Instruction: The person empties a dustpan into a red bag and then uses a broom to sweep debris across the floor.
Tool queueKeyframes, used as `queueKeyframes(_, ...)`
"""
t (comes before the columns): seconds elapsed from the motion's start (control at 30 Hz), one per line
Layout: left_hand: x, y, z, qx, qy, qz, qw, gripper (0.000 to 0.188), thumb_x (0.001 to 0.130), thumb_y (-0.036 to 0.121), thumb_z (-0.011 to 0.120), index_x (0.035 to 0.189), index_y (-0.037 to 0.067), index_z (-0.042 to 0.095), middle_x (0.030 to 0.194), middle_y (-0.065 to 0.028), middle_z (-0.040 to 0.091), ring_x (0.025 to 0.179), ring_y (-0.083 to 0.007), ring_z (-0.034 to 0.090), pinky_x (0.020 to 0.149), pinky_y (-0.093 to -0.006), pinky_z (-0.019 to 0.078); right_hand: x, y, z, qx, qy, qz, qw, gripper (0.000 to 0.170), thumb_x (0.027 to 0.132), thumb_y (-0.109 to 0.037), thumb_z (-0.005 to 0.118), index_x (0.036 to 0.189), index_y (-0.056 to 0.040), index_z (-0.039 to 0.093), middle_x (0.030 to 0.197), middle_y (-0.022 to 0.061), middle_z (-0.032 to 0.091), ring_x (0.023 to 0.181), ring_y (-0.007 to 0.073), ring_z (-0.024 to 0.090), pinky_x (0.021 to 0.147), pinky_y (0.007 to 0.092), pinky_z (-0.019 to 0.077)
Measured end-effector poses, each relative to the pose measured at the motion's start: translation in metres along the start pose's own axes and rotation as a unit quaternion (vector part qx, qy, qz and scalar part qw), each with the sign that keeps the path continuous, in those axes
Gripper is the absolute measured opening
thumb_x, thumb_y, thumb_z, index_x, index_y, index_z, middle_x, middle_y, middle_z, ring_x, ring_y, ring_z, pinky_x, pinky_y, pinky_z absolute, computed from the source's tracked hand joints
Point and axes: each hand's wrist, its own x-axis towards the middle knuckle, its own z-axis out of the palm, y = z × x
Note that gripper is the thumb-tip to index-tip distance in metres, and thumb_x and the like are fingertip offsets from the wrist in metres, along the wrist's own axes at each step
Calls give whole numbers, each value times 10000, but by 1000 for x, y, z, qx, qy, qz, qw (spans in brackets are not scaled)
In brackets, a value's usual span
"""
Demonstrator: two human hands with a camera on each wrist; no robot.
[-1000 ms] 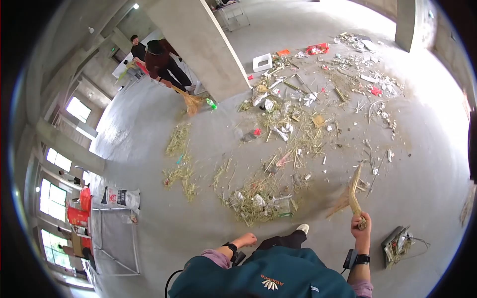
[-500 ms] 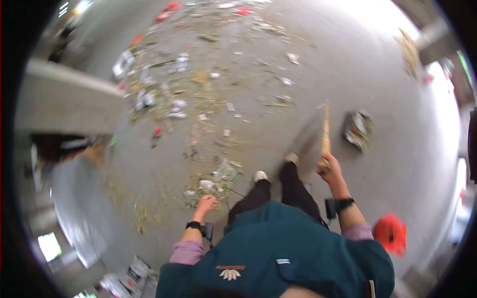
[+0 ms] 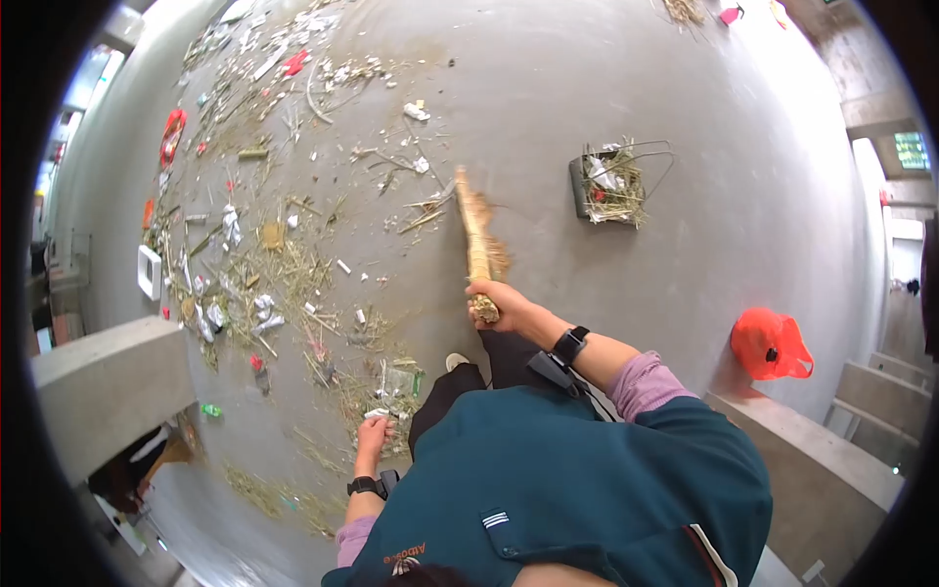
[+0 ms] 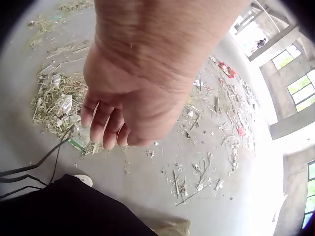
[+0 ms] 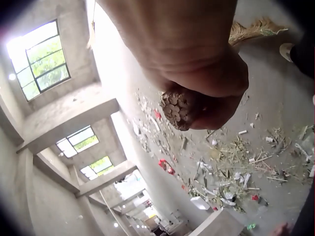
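My right hand (image 3: 504, 305) grips a straw broom (image 3: 476, 230) near the butt of its bundled-stalk handle. The broom points away from me over the grey floor, its brush partly hidden behind the handle. In the right wrist view the cut stalk ends of the handle (image 5: 173, 109) stick out of my fist, and the bristles (image 5: 258, 30) show at the top. Low at my left side hangs my left hand (image 3: 373, 432), fingers loosely bent and holding nothing. Beneath it lies a heap of straw and litter (image 4: 59, 105).
A dustpan (image 3: 608, 186) heaped with straw and scraps stands ahead to the right. Straw and litter (image 3: 284, 254) spread over the floor at left. A red bag (image 3: 769, 342) sits at right beside a concrete ledge (image 3: 802, 440). A concrete pillar (image 3: 112, 396) rises at left.
My view and body have turned to the right, so the dustpan now lies nearer the middle. The broom, still in my right hand, has swung leftward across my front. My left hand stays empty.
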Motion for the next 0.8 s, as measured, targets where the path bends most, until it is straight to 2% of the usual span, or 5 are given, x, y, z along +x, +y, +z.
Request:
queueKeyframes(0.27, 14, 102, 39, 49, -13, 29, 998, 182, 819, 148, 515, 928, 15, 573, 758, -58, 613, 586, -107, 553, 495, -234, 438, -51, -106, -45, 129, -165, 44, 977, 192, 783, -212, 563, 866, -90, 441, 654, 16, 500, 503, 90, 500, 368, 198, 355)
queueKeyframes(0.47, 36, 156, 49, 82, -17, 46, 995, 193, 811, 153, 510, 914, 7, 582, 758, -71, 619, 584, -114, 561, 512, -245, 460, -87, -121, -48, -57, -21, -50, 997, 215, 792, -193, 558, 927, -56, 461, 634, 37, 532, 472, 125, 529, 369, 252, 417)
queueKeyframes(0.57, 51, 190, 42, 106, -24, 58, 992, 199, 804, 153, 511, 914, 7, 587, 756, -76, 621, 580, -115, 561, 520, -246, 464, -82, -123, -41, 12, 59, -113, 992, 191, 804, -189, 543, 888, -52, 440, 605, 36, 504, 468, 141, 523, 369, 285, 407)
queueKeyframes(0.67, 78, 205, 18, 117, -59, 83, 988, 219, 794, 168, 516, 907, -2, 595, 754, -85, 631, 585, -127, 570, 538, -255, 468, -54, -121, -48, 118, 2, -90, 989, 149, 801, -201, 518, 781, -85, 427, 602, 20, 488, 468, 132, 501, 389, 266, 392)
queueKeyframes(0.8, 88, 227, -12, 167, -51, 175, 969, 248, 774, 199, 521, 866, -14, 609, 746, -94, 635, 601, -144, 579, 582, -280, 479, -39, -126, -17, 118, 111, -90, 983, 167, 774, -208, 533, 745, -93, 415, 563, 19, 468, 460, 144, 492, 366, 255, 372)
